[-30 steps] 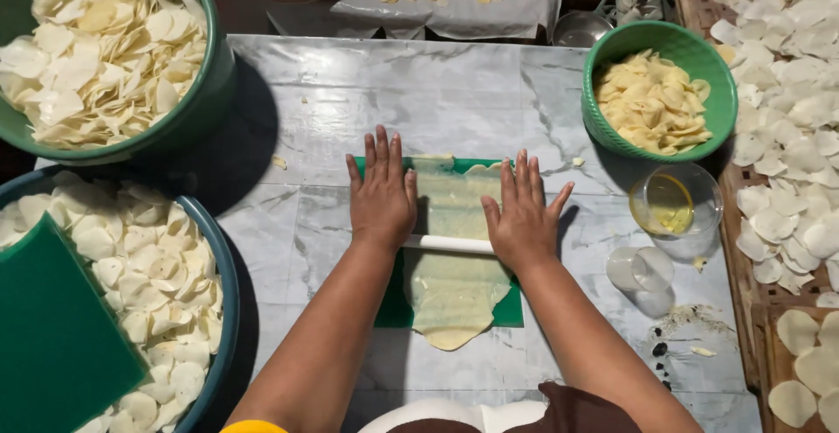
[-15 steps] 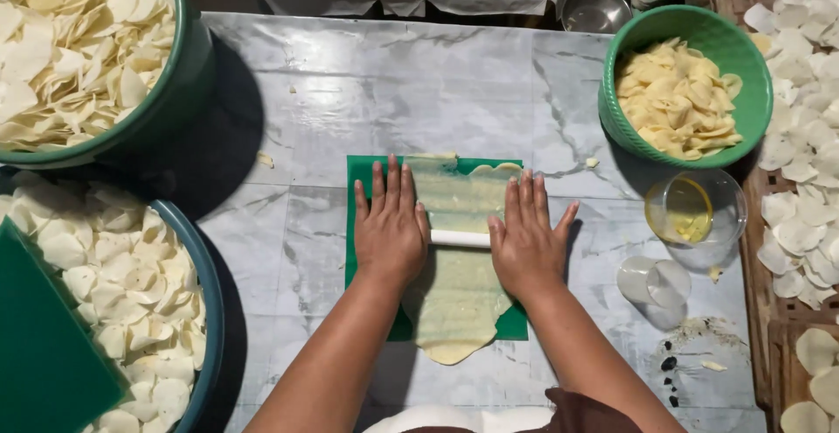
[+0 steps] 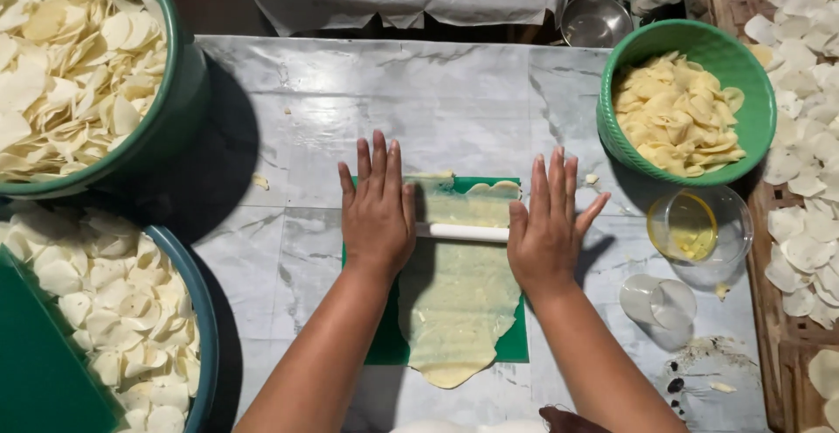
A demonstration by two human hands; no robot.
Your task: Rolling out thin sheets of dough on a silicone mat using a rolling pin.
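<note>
Hands flat, fingers spread: left hand, right hand pressing white rolling pin; dough sheet beneath.

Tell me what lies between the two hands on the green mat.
In the head view, between the left hand and right hand lies the bare middle of a white rolling pin, across flattened pale dough.

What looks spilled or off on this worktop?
Minor things only. The rolled dough sheet overhangs the near edge of the green mat onto the marble worktop. Dark specks and smears sit beside the clear lid, right of the right hand. Small crumbs lie left of the left hand.
</note>
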